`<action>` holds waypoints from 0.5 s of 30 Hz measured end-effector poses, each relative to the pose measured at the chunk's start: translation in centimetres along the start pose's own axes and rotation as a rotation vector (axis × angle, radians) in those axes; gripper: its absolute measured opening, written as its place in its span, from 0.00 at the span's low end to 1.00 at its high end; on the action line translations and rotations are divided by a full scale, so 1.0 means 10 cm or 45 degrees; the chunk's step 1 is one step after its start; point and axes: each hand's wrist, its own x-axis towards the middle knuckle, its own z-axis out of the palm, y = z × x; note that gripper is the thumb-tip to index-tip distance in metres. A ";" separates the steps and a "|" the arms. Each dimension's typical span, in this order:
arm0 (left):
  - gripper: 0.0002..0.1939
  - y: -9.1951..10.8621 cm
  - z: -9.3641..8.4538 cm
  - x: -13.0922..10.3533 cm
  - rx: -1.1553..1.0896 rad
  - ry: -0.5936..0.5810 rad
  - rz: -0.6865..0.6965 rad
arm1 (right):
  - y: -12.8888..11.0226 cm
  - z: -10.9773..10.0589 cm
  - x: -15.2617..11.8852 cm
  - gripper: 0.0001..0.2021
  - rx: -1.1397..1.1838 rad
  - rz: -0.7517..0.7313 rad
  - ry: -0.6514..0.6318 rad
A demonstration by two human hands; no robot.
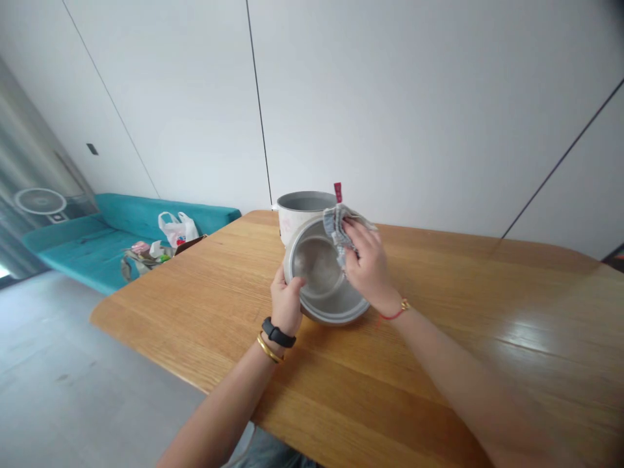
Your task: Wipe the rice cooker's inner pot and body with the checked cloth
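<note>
A round metal inner pot (319, 270) is tilted so that its grey inside faces me. My left hand (286, 300) grips its left rim, the thumb lying over the edge. My right hand (365, 263) is closed on a folded grey-and-white cloth (336, 227) with a red tag, pressed at the pot's upper right rim. Right behind the pot stands a white rice cooker body (291, 224), open at the top. The pot and the cloth hide its lower front and right side.
The wooden table (463, 292) reaches to the white wall (414, 117). Beyond its left edge is a teal sofa (73, 244) with a white plastic bag (178, 227) and assorted items. A round fan (41, 201) stands at the far left.
</note>
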 end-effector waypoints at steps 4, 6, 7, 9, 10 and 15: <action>0.25 0.08 0.06 -0.10 -0.053 -0.022 -0.016 | -0.33 0.24 0.15 0.27 -0.052 -0.302 -0.345; 0.24 0.14 0.04 -0.16 -0.089 0.000 -0.063 | -0.40 0.26 0.20 0.27 -0.125 -0.367 -0.445; 0.25 0.18 0.01 -0.19 -0.097 -0.001 -0.082 | -0.39 0.25 0.22 0.27 -0.169 -0.341 -0.446; 0.25 0.27 -0.04 -0.25 -0.091 -0.004 -0.096 | -0.32 0.19 0.25 0.27 -0.254 -0.226 -0.401; 0.24 0.31 -0.06 -0.28 -0.082 0.008 -0.082 | -0.26 0.16 0.26 0.27 -0.289 -0.157 -0.359; 0.20 0.47 -0.10 -0.40 0.064 0.140 0.232 | -0.01 0.01 0.17 0.28 -0.245 0.237 0.036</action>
